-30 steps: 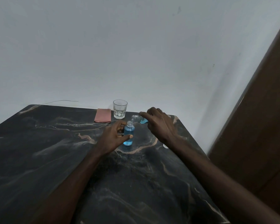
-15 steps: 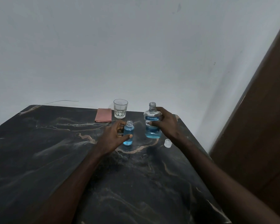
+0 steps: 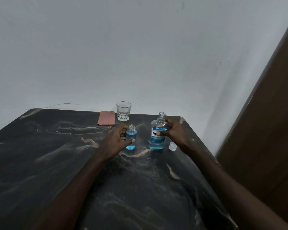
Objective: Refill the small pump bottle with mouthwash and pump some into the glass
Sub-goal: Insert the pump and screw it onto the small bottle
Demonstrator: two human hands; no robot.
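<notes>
Two uncapped bottles upright on dark marble table. Right hand: wraps mouthwash bottle, thumb across label, fingers round its shoulder. Left hand: pinches small bottle of blue liquid, thumb in front, fingers behind. Farther back, glass beside pink cloth. White cap just right of mouthwash bottle.

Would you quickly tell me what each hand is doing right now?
Left hand: grips the small bottle.
Right hand: holds the mouthwash bottle.
</notes>
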